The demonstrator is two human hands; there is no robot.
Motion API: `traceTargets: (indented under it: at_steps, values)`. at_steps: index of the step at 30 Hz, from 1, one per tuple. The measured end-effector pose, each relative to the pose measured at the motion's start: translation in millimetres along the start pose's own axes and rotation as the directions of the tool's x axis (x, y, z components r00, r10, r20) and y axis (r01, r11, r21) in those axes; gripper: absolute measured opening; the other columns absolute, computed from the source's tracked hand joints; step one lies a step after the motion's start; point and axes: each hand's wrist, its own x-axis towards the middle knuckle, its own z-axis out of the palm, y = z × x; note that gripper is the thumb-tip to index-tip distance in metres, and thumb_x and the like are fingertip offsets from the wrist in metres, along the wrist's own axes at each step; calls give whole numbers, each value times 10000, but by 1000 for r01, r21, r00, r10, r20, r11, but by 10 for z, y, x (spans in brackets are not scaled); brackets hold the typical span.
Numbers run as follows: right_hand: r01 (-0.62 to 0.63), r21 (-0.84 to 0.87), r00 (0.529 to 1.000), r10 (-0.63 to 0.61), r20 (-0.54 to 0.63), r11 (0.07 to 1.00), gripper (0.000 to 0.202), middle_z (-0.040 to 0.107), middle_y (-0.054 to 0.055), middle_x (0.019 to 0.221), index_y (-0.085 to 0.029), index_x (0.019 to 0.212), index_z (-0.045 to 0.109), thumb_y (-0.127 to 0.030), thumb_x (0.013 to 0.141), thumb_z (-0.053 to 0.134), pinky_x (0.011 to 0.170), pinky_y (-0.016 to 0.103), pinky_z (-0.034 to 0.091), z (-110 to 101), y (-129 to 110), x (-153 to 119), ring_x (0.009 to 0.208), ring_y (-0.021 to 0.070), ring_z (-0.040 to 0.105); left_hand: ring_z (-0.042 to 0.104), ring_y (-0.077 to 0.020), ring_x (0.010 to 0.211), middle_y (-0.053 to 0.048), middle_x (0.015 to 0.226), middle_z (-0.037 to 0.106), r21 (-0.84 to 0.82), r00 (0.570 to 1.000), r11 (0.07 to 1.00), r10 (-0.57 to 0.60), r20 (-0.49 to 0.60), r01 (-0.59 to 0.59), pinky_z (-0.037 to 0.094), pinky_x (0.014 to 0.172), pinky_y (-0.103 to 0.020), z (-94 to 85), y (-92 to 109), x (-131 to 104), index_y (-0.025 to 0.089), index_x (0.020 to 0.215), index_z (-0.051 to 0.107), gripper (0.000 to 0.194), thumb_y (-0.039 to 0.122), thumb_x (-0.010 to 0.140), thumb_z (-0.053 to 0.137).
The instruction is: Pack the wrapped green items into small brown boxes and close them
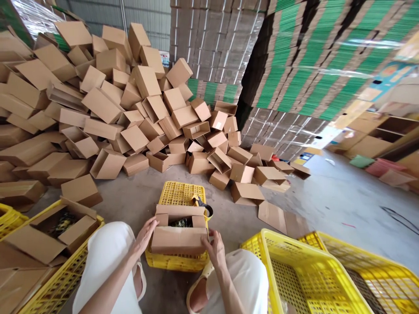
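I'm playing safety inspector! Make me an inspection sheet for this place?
Surface: yellow crate, grid top.
Job's things: cardboard box, top partly open, dark patterned contents; tape dispenser behind it.
Clutter: big heap of boxes ahead.
Hands: left hand touches the box's left end; right hand, its right end.
Cables: black cord, apparently, on the floor at right.
Surroundings: tall cardboard stacks; more yellow crates either side.

Two hands [145, 237] [216, 249], one carton [178, 240] between them, one tape dispenser [201, 203], two right-hand crates [321, 279] [382, 279]
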Motion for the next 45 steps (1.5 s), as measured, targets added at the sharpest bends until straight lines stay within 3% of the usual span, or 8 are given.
traceTargets:
  at_steps: [4, 10, 14, 19, 26, 31, 36, 45]
  values:
    - [148, -62, 986, -152, -69, 987, 624, 695, 132, 1210, -224, 1487, 574, -416, 894, 593, 959, 504, 580, 163, 44, 59, 1046, 304, 655, 574, -349, 1468, -155, 1648, 535, 146, 989, 979, 146, -2, -144, 423, 1259, -471, 22, -88, 31, 203, 1231, 785, 615, 670, 846, 676]
    - [166, -46, 978, -159, 132, 985, 940, 703, 92, 1233, -230, 1682, 311, -242, 781, 580, 1031, 458, 554, 148, -221, 476, 1111, 281, 676, 631, -347, 1409, -161, 1575, 614, 109, 986, 980, 167, -21, -164, 498, 1188, -466, 22, -119, 47, 223, 1010, 818, 436, 603, 838, 693]
    - [73, -65, 942, -48, 332, 995, 957, 718, -17, 984, -284, 1645, 403, -235, 710, 601, 949, 358, 561, 1, -393, 663, 939, 228, 710, 606, -372, 1432, -174, 1568, 617, 64, 986, 984, 165, -26, -163, 498, 1182, -491, 11, -75, 38, 220, 950, 819, 397, 586, 818, 741]
    - [1, -28, 933, 9, 359, 1000, 697, 751, -34, 930, -304, 1465, 606, -328, 771, 662, 852, 320, 559, -126, -483, 642, 828, 207, 699, 582, -382, 1451, -186, 1585, 587, 14, 987, 987, 161, -8, -161, 473, 1207, -501, 11, -115, 45, 205, 922, 791, 400, 586, 801, 767]
    - [114, -146, 967, -77, 242, 983, 322, 714, 74, 1034, -245, 1021, 797, -426, 972, 534, 910, 332, 550, -49, -504, 457, 933, 229, 706, 500, -338, 1534, -180, 1770, 315, -134, 996, 987, 83, -12, -84, 424, 1259, -462, 57, -305, 36, 239, 1650, 353, 991, 594, 816, 753]
    - [166, -291, 981, -128, 146, 942, 316, 650, 74, 998, -239, 1041, 770, -332, 993, 471, 931, 351, 539, 94, -458, 357, 946, 238, 657, 400, -310, 1600, -123, 1661, 528, 119, 990, 983, 136, 45, -141, 265, 1344, -450, 62, -318, 41, 224, 1571, 545, 776, 576, 888, 651]
    - [53, -282, 997, -36, 66, 958, 327, 684, 101, 962, -204, 1108, 741, -393, 972, 510, 898, 368, 540, 121, -379, 321, 915, 270, 672, 395, -321, 1600, -138, 1755, 371, 340, 975, 917, 224, -1, -211, 317, 1318, -425, 223, -367, -40, 198, 1642, 431, 768, 556, 968, 513]
    - [-44, -116, 999, 43, -8, 992, 517, 714, 114, 891, -212, 915, 770, -645, 945, 488, 836, 367, 540, 22, -462, 83, 849, 270, 700, 243, -315, 1659, -179, 1770, 316, 277, 986, 947, 161, 34, -164, 264, 1335, -478, 321, -349, -92, 165, 1681, 271, 867, 650, 986, 456]
